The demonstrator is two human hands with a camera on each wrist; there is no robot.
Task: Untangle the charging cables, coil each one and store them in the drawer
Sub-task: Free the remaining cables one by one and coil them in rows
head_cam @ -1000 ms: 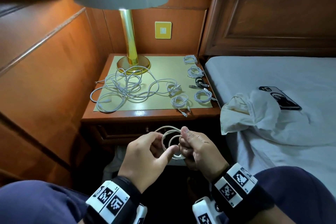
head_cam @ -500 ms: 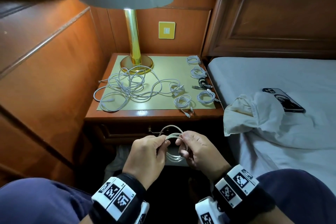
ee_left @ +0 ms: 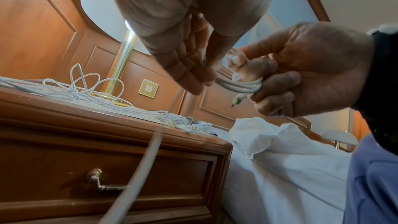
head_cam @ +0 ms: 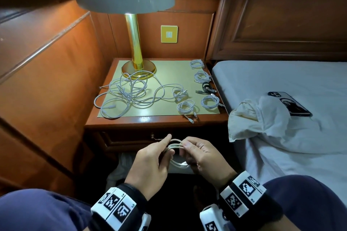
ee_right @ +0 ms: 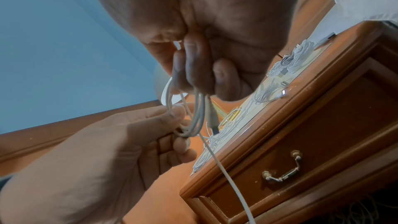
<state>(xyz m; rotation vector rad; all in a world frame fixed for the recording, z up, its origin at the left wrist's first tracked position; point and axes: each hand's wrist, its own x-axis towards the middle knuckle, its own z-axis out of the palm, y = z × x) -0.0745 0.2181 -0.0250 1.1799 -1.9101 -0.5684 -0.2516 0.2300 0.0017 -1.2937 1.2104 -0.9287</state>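
The cables (head_cam: 129,95) on the yellow mat (head_cam: 165,107) are white and one coil (head_cam: 206,87) is black, the lamp (head_cam: 134,43) is gold with a white shade, and the wristbands (head_cam: 116,208) have black-and-white squares.

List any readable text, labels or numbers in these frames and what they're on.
No readable words or numbers anywhere.
Left wrist band: black-and-white coded marker squares; small characters at the edge, too small to read.
Right wrist band: the same kind of markers; edge print too small to read.
Phone on the bed: a graphic on its back, no legible lettering.
Yellow wall plate: pale centre, no lettering visible.
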